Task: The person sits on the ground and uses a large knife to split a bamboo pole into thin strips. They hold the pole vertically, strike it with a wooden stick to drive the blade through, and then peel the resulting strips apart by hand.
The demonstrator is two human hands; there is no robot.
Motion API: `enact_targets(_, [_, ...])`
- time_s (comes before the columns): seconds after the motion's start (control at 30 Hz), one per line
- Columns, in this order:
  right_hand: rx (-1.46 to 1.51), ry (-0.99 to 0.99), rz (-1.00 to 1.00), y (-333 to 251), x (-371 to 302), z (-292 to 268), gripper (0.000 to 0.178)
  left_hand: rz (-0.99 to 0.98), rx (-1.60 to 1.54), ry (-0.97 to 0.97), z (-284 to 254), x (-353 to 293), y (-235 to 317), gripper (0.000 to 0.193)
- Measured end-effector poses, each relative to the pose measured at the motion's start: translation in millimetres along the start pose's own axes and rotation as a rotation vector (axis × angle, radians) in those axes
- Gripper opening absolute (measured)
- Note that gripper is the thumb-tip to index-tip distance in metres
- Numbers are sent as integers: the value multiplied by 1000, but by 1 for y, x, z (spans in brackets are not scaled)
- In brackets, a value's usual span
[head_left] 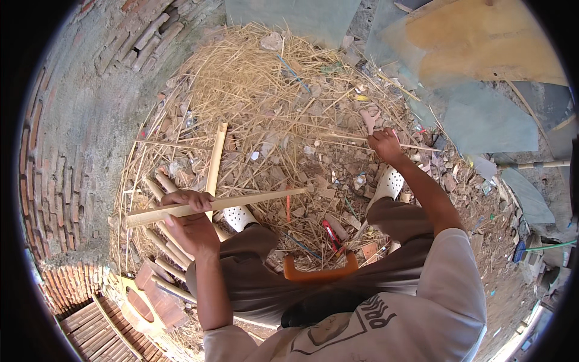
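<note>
My left hand [192, 220] is closed round a long pale bamboo slat [241, 203] near its wide left end. The slat lies across in front of my left knee, its narrow end reaching toward the middle. Further out on the right, my right hand [385, 145] grips a thin bamboo strip [416, 146], which sticks out on both sides of the fist. A small bit of red shows at that fist; what it belongs to is unclear. Just beyond it lies a pinkish forked piece [370, 119]. Another bamboo slat [217, 158] stands out beyond my left hand, its lower end behind the held slat.
Straw [241, 78], shavings and rubble cover the ground. A red-handled tool [330, 235] lies between my feet, before an orange stool [319, 274]. Bamboo pieces [166, 244] lie left, by a brick wall [114, 120]. Grey sheets [488, 117] lie at far right.
</note>
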State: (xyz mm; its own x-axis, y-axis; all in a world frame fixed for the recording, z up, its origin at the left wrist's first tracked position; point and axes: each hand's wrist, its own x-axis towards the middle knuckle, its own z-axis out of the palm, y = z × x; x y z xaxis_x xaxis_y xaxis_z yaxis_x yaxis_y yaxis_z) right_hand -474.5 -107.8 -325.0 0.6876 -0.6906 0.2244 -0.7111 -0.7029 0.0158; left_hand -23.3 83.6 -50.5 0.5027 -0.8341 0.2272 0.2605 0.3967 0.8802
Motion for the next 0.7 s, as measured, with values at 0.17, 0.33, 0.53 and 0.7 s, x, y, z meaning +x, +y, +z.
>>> enact_targets(0.17, [194, 125, -2, -43, 34, -137, 19, 7, 4, -3, 8, -4, 7, 37])
enact_targets(0.33, [297, 231, 73, -100, 55, -253, 21, 93, 17, -118, 17, -9, 6, 28])
enact_targets(0.53, [265, 554, -123, -167, 68, -329, 14, 126, 95, -176, 16, -10, 4, 25])
enact_targets(0.7, [53, 663, -520, -212, 48, -330, 21, 41, 141, -289, 20, -11, 9, 33])
